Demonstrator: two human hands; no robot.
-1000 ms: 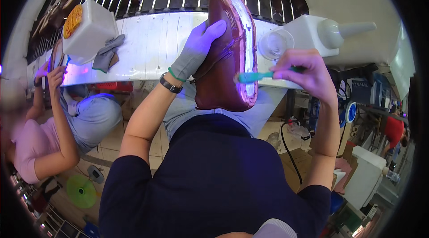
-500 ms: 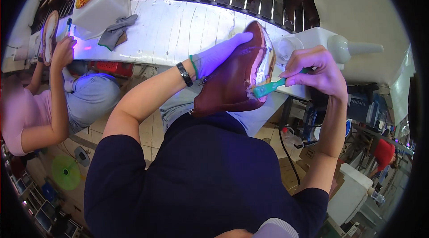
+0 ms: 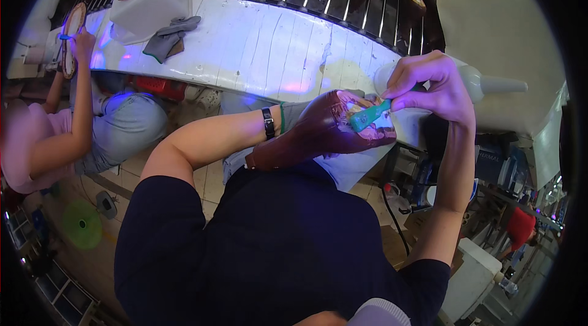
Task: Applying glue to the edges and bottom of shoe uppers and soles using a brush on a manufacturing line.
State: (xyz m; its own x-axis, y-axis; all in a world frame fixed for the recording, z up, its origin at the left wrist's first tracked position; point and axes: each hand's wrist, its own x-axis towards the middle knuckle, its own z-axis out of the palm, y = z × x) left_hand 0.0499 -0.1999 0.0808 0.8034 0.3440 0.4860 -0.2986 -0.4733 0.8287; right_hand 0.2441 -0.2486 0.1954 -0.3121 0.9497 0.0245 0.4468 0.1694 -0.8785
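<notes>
Brown boot [image 3: 294,139]: up over lap [image 3: 344,173], near table [image 3: 257,50] edge; sole [image 3: 384,132] now tilted toward R hand [image 3: 432,90], prob. for easy reach
L hand [image 3: 294,114]: gloved, holding boot from table side, fingers mostly hidden
R hand: bare, pinching green brush [image 3: 366,117] at sole, prob. for fine ctrl
</notes>
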